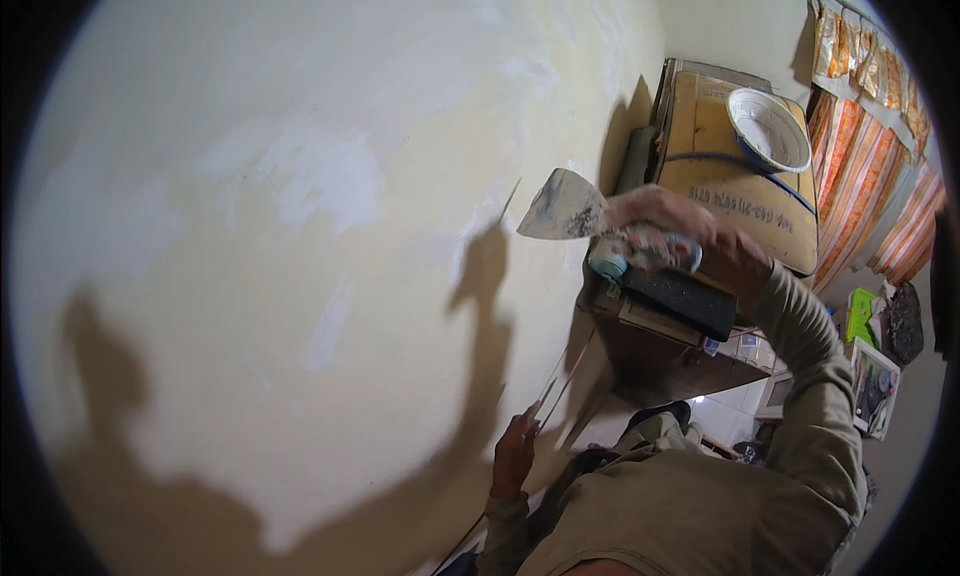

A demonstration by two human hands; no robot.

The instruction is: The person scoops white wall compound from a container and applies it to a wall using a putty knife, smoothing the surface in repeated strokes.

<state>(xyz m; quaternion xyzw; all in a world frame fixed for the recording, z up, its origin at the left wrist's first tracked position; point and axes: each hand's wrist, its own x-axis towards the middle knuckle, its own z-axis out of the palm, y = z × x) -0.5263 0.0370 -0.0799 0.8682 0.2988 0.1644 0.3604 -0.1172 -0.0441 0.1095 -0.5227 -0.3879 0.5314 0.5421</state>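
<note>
My right hand (700,238) grips a putty knife by its blue and white handle (640,252). Its broad metal blade (562,208), smeared with white filler, points left and sits just off the cream wall (200,356). Lower down, my left hand (513,454) is closed on a thin flat tool (548,394) seen edge-on, held up close to the wall. White filler patches (330,181) spread over the wall's upper middle. The shadows of my arm and the blade fall on the wall beside the knife.
A wooden crate (735,191) stands against the wall at the right with a white, blue-rimmed bowl (768,128) on top. A black box (680,301) lies below it. An orange striped curtain (870,206), a green item (860,316) and a framed picture (873,386) are farther right.
</note>
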